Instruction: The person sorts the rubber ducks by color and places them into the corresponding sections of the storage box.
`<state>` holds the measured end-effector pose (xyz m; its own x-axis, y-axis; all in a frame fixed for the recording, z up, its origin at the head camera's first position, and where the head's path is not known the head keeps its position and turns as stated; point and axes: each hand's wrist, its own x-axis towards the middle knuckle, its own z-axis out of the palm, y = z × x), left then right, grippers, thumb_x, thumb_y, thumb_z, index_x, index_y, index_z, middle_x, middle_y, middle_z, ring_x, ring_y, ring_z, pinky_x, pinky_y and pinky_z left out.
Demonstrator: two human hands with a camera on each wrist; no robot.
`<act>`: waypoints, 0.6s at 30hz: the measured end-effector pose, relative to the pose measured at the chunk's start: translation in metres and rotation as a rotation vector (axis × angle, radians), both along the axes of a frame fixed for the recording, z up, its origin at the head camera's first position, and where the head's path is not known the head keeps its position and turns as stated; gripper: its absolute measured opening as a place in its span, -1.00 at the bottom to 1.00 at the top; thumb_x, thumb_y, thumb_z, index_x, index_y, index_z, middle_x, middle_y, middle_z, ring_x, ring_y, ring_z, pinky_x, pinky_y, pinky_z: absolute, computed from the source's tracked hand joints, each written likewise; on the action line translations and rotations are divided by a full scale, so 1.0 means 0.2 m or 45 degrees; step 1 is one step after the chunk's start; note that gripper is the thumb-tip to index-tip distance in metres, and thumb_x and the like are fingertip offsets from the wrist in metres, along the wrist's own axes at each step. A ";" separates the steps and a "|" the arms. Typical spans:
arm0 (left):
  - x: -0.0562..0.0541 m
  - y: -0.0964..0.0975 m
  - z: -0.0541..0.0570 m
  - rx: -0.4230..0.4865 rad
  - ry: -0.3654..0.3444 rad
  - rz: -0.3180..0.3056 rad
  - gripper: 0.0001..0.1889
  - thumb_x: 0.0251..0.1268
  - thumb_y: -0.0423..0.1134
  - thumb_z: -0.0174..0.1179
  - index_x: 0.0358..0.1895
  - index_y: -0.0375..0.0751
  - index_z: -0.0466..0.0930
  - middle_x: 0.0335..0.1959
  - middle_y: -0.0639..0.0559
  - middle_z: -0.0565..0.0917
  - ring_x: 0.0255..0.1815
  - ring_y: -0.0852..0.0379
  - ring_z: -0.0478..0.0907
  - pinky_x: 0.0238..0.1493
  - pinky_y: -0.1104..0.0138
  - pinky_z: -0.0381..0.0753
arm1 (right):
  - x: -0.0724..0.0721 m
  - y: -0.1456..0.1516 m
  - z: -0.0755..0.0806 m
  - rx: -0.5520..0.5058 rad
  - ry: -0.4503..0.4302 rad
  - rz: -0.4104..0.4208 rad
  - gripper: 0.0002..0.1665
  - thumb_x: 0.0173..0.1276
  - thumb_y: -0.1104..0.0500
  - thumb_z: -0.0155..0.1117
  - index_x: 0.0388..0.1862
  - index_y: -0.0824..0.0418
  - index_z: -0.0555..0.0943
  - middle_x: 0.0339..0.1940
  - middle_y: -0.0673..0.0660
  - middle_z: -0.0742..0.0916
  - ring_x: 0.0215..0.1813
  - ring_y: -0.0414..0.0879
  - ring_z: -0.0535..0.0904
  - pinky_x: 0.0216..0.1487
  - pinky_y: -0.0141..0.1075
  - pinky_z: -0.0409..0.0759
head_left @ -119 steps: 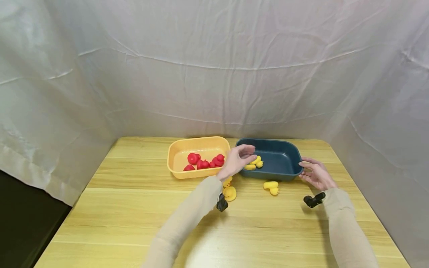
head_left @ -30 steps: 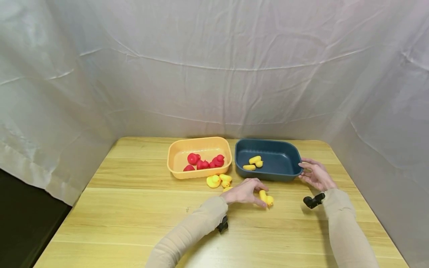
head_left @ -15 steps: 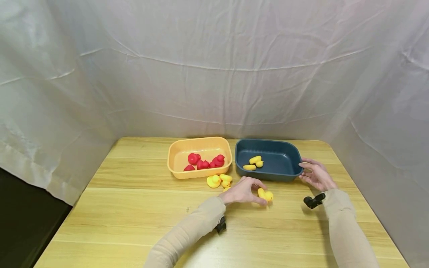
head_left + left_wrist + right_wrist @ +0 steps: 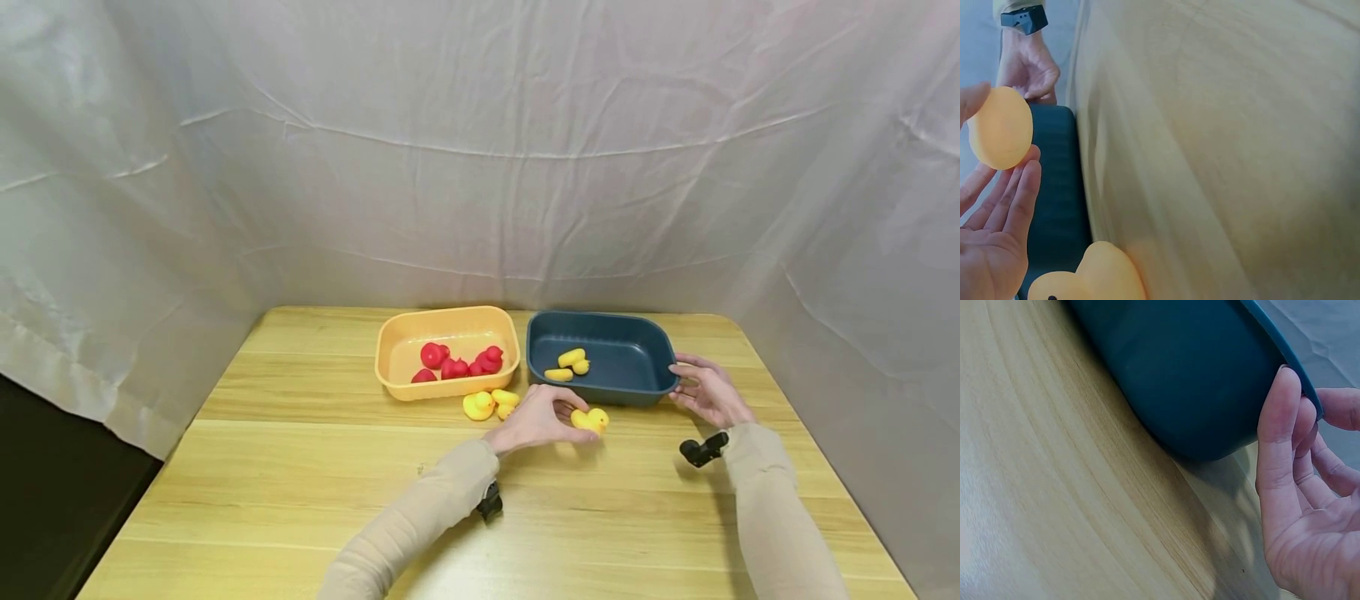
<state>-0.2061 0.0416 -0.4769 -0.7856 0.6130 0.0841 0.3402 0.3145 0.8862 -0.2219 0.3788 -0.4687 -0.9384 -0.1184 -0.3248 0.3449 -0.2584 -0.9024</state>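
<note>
A yellow rubber duck (image 4: 590, 420) is pinched between the thumb and fingers of my left hand (image 4: 534, 421), in front of the dark blue plastic bin (image 4: 600, 393). In the left wrist view the rounded side of this duck (image 4: 1001, 128) faces the camera. My right hand (image 4: 708, 392) holds the right end of the bin; the right wrist view shows its thumb and fingers (image 4: 1280, 425) at the rim. Inside the bin lie yellow ducks (image 4: 572, 357). More yellow ducks (image 4: 477, 406) rest on the table beside my left hand, which partly hides them.
An orange bin (image 4: 397, 387) with several red ducks (image 4: 453, 368) stands left of the blue one. Both bins sit toward the back of the wooden table (image 4: 300, 467). A pale curtain (image 4: 465, 208) hangs behind and along both sides.
My left hand came down from over the blue bin to a duck on the table, took hold of it and moved it back toward the bin. My right hand stayed at the bin's end.
</note>
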 end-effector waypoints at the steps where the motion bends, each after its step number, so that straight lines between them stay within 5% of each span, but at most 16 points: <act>1: 0.00 0.00 0.01 0.010 -0.003 0.009 -0.59 -0.04 -0.04 0.60 -0.11 -0.09 0.75 -0.20 0.14 0.81 -0.32 0.48 0.66 -0.16 0.58 0.68 | 0.00 0.00 0.00 0.000 0.001 0.002 -0.78 0.55 0.24 0.13 0.09 0.00 0.48 -0.29 -0.02 0.71 -0.42 -0.17 0.64 -0.28 -0.37 0.75; 11: 0.00 -0.02 0.05 0.172 -0.094 0.075 -0.52 0.07 -0.11 0.54 0.09 -0.15 0.72 0.04 0.04 0.75 -0.19 0.37 0.68 -0.02 0.53 0.70 | 0.00 0.00 0.01 0.001 0.000 0.002 -0.76 0.55 0.24 0.13 0.12 0.03 0.44 -0.31 -0.02 0.71 -0.42 -0.18 0.64 -0.27 -0.38 0.75; 18: -0.01 -0.04 0.09 0.165 -0.096 0.113 -0.51 0.18 -0.11 0.47 0.19 -0.12 0.67 0.12 -0.02 0.65 -0.05 0.26 0.65 0.08 0.52 0.67 | 0.00 0.00 0.00 -0.011 0.010 0.005 -0.77 0.55 0.26 0.12 0.10 0.03 0.47 -0.31 -0.01 0.71 -0.42 -0.18 0.64 -0.28 -0.37 0.75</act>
